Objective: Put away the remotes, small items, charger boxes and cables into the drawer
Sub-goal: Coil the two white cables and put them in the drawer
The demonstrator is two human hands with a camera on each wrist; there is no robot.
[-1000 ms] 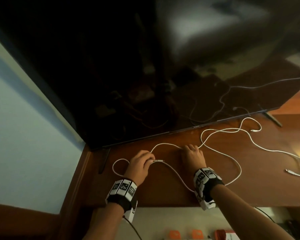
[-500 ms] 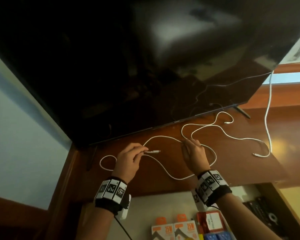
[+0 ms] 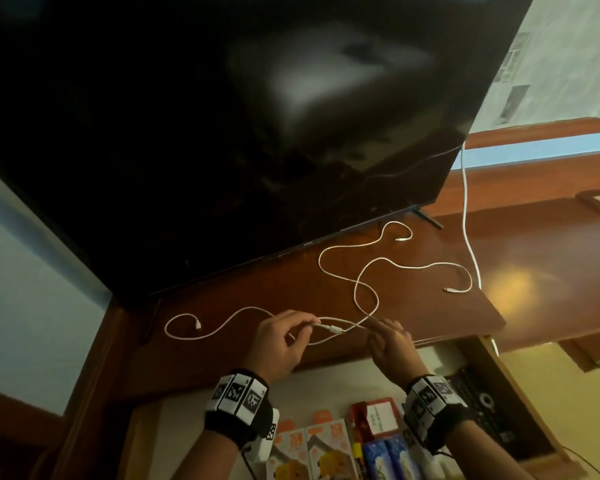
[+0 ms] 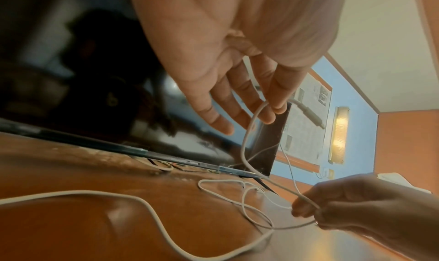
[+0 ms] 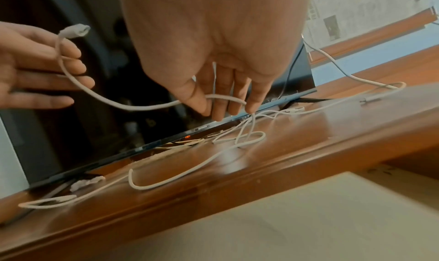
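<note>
Left hand (image 3: 280,344) pinched the white cable (image 3: 355,289) just behind its plug (image 3: 333,328), thumb against fingertips, other fingers spread loose. Right hand (image 3: 390,344) had its fingers hooked round the same cable a short run along. Half a second before, both hands sat further back on the tabletop (image 3: 413,299); they had since drawn toward its front edge and lifted that stretch clear, the right hand closer to the plug. Rest of the cable lay in loops toward the back, near the TV (image 3: 222,133). A second cable (image 3: 201,327) lay by the left edge. Drawer (image 3: 510,386) stood open under the front edge, with boxes (image 3: 326,445) and remotes (image 3: 482,407) inside. Judged: gathering or coiling had begun; cables are what remains.
</note>
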